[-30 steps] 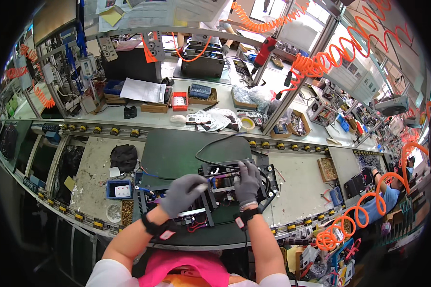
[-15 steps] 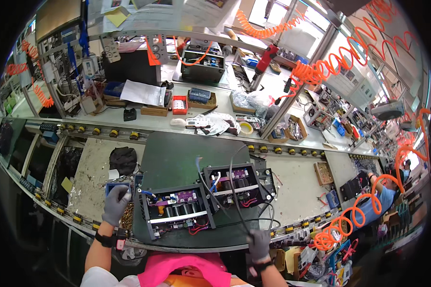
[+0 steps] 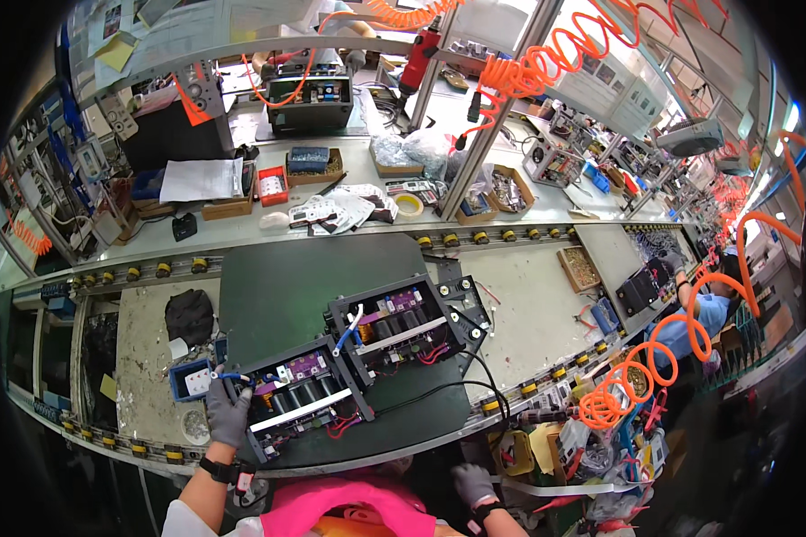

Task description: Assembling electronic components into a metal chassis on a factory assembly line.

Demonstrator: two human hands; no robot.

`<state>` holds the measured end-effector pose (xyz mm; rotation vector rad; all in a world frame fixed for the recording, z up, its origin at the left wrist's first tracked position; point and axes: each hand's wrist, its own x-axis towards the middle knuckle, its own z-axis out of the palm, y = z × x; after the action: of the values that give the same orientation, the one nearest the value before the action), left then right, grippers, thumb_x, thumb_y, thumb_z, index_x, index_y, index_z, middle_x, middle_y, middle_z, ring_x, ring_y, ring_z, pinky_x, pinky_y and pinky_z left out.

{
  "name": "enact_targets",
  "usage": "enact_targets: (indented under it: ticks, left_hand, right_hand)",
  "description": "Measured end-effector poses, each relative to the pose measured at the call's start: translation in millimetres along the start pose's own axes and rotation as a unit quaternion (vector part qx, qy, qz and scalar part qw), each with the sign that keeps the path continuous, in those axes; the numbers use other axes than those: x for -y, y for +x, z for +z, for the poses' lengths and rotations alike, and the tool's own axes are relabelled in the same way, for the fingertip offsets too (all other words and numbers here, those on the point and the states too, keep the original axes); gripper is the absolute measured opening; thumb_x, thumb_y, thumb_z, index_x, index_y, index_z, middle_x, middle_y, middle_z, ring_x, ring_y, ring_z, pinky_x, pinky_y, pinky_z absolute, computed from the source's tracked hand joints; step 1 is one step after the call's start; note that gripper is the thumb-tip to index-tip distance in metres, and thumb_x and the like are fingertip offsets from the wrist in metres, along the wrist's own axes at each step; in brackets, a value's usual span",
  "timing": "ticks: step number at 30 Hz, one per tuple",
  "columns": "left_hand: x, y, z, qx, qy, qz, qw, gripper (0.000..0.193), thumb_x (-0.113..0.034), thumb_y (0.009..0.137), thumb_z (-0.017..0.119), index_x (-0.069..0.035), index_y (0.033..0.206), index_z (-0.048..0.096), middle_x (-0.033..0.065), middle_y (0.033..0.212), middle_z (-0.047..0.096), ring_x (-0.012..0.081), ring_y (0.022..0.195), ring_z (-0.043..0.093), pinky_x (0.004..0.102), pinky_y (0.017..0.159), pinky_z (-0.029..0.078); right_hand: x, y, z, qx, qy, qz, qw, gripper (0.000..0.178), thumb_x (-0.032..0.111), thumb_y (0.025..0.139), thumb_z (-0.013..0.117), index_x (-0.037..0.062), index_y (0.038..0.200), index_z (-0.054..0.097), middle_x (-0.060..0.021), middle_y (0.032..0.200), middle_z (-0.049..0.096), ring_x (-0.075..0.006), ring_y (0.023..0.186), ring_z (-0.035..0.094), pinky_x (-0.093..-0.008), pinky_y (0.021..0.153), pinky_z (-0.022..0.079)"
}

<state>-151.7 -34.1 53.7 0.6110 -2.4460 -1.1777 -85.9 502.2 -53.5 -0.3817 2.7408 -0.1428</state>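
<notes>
My left hand (image 3: pixel 228 413), in a grey glove, is at the left corner of the nearer open black electronics unit (image 3: pixel 300 398). Its fingers are closed around the end of a short blue-and-white wire (image 3: pixel 232 377) that comes from that unit. A second open unit (image 3: pixel 398 329), with a purple board and black cylinders, stands against it on the right. Down by the belt's front edge is my gloved right hand (image 3: pixel 473 485); its fingers are blurred, and I see nothing held. A black cable (image 3: pixel 439 387) runs from the units and droops over the front edge.
Both units rest on a dark green board (image 3: pixel 322 264) on the roller line. Beside my left hand is a blue bin (image 3: pixel 191 380) of small white parts. Filled bins (image 3: pixel 515 452) stand below right. Orange coiled hoses (image 3: pixel 622 403) hang at right, near a co-worker (image 3: pixel 703 309).
My left hand has come to the unit's wire end. The right hand has let go of the black cable and dropped lower. The view has turned, shifting the scene left.
</notes>
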Motion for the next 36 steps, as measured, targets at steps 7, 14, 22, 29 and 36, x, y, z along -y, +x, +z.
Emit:
enact_targets:
  ticks: [7,14,22,29,36]
  left_hand:
    - [-3.8,7.7,10.7,0.002,-0.160,-0.094,0.983,0.059,-0.006,0.075,0.064,-0.004,0.130,0.043,0.0130,0.106,0.058,0.0215,0.095,0.057,0.0333,0.086,0.045]
    - [-19.2,-44.7,-14.7,-0.012,-0.077,-0.128,0.989,0.059,-0.005,0.073,0.064,-0.003,0.128,0.044,0.0119,0.098,0.059,0.0187,0.088,0.058,0.0319,0.081,0.047]
    - [-27.4,-100.3,-16.3,0.012,-0.003,-0.116,0.993,0.061,-0.018,0.079,0.062,0.000,0.133,0.040,0.0203,0.117,0.056,0.0301,0.111,0.054,0.0378,0.098,0.041]
    - [-58.9,-61.2,78.7,0.048,-0.019,-0.034,0.998,0.063,-0.015,0.079,0.060,-0.003,0.136,0.034,0.0211,0.131,0.045,0.0371,0.120,0.046,0.0407,0.103,0.038]
    - [-52.5,-29.1,70.0,0.145,-0.250,-0.064,0.955,0.059,-0.040,0.091,0.056,-0.007,0.136,0.038,0.0187,0.131,0.051,0.0301,0.122,0.049,0.0402,0.102,0.039]
  right_hand:
    - [111.2,164.3,-198.6,-0.325,0.191,-0.188,0.907,0.032,0.010,0.082,0.058,0.0106,0.113,0.060,-0.0123,0.104,0.061,-0.0322,0.099,0.057,-0.0429,0.085,0.045]
    - [134.8,265.2,-225.7,-0.241,0.137,-0.338,0.899,0.028,0.021,0.075,0.070,0.0162,0.102,0.067,-0.0067,0.104,0.061,-0.0265,0.103,0.057,-0.0397,0.095,0.042]
    - [142.8,299.8,-223.1,-0.211,0.177,-0.366,0.889,0.023,0.014,0.069,0.075,0.0137,0.092,0.072,-0.0093,0.081,0.053,-0.0264,0.076,0.056,-0.0375,0.065,0.046]
    - [207.6,347.4,-229.6,-0.171,0.157,-0.314,0.920,0.016,0.016,0.075,0.072,0.0067,0.087,0.067,-0.0149,0.088,0.057,-0.0354,0.085,0.056,-0.0439,0.074,0.045]
    - [179.9,282.8,-271.1,-0.087,0.064,-0.380,0.919,0.053,0.016,0.069,0.075,0.0063,0.118,0.056,-0.0198,0.115,0.050,-0.0379,0.102,0.054,-0.0425,0.088,0.046]
